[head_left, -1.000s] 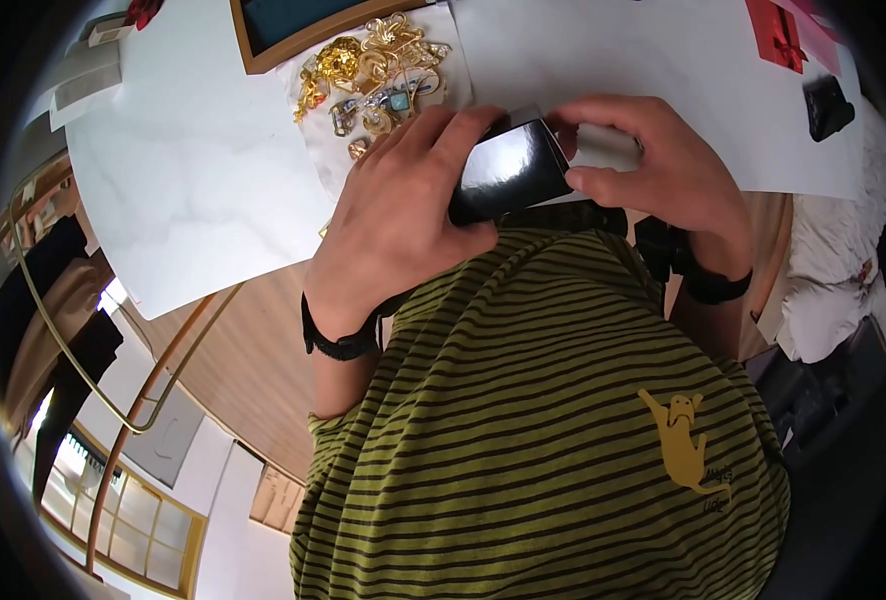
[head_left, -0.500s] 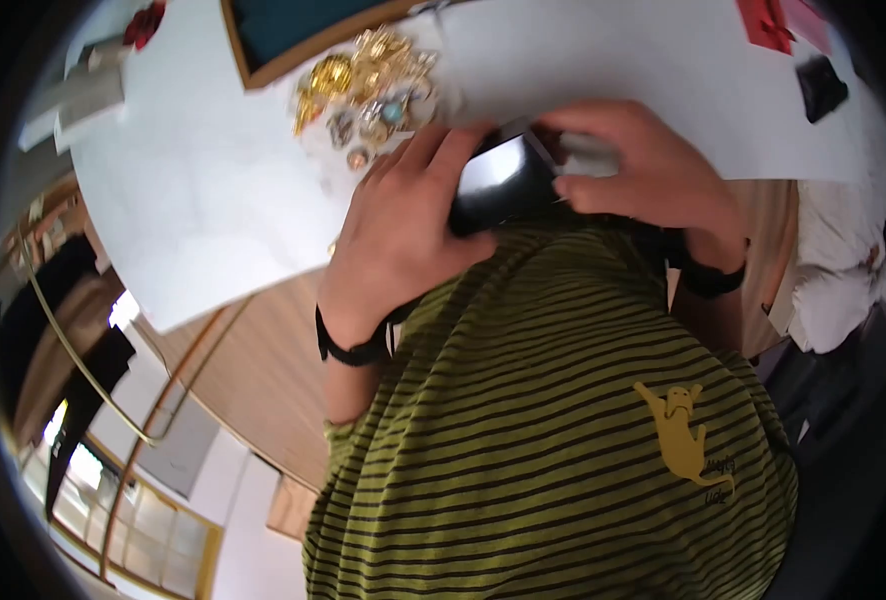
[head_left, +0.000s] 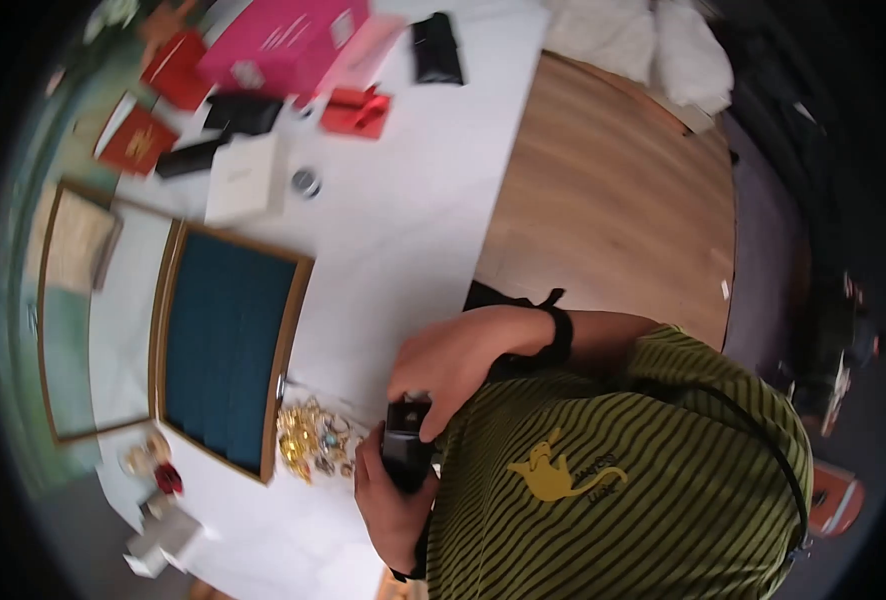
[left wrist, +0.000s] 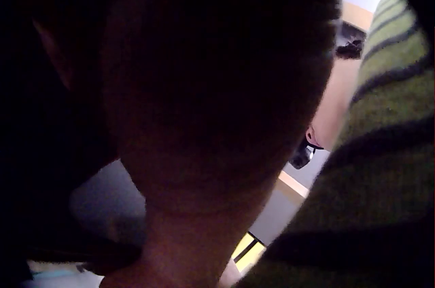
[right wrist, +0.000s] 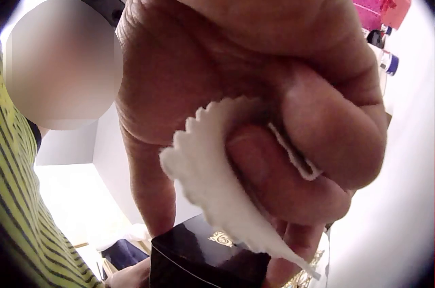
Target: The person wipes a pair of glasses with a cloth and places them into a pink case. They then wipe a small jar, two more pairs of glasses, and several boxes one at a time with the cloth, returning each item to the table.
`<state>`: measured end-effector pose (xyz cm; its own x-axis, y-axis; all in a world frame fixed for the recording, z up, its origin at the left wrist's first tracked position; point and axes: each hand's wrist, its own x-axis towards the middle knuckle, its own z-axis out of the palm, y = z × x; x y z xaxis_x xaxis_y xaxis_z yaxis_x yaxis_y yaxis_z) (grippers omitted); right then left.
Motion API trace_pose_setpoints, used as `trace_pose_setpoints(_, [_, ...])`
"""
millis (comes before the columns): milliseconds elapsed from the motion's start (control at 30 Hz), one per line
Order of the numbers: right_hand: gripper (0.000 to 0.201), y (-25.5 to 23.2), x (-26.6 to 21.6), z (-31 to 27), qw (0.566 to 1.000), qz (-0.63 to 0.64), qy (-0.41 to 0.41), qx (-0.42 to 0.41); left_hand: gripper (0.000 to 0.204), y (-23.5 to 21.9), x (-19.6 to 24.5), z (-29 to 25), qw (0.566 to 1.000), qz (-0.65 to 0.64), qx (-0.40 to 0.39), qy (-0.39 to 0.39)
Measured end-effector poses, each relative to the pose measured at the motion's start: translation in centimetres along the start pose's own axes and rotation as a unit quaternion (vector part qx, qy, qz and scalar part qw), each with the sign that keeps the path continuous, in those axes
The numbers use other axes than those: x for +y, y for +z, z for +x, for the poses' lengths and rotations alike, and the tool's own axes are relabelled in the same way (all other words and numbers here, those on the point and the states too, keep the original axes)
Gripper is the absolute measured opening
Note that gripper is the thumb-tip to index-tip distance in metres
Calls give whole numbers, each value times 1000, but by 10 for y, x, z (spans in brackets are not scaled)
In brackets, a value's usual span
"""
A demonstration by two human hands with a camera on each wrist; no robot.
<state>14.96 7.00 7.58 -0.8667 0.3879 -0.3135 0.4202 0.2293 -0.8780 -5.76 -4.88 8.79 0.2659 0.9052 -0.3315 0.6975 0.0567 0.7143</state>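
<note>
My left hand [head_left: 391, 508] grips a glossy black box [head_left: 408, 458] close to the striped shirt. From the other side, the thumb and fingers of my right hand [head_left: 463, 360] reach to the box's end. The right wrist view shows a gold emblem on the box [right wrist: 204, 255] and a white cloth [right wrist: 211, 172] with a scalloped edge, tucked in the curled fingers of that hand. Beside the box, a heap of gold-coloured jewellery [head_left: 308, 440] lies on the table [head_left: 383, 200]. Darkness fills most of the left wrist view, hiding the left fingers.
A wooden case [head_left: 291, 345] with dark teal lining stands with its glass lid raised, past the jewellery. Further along are a white box [head_left: 245, 180], a pink bag [head_left: 288, 45], a red gift box [head_left: 358, 112] and a black pouch [head_left: 437, 48]. White boxes [head_left: 163, 540] sit at the near corner.
The head view has swung round, bringing the whole case and the table's far end into sight. Both hands are still at the black box.
</note>
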Motion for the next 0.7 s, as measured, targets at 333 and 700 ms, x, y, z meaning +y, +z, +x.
trace_pose_setpoints(333, [50, -8, -4, -11, 999, 6, 0, -49, 75, -4, 26, -1, 999, 20, 19, -29])
trace_pose_setpoints(700, [43, -11, 7, 23, 988, -45, -73, -128, 70, 28, 14, -17, 983, -6, 162, -81])
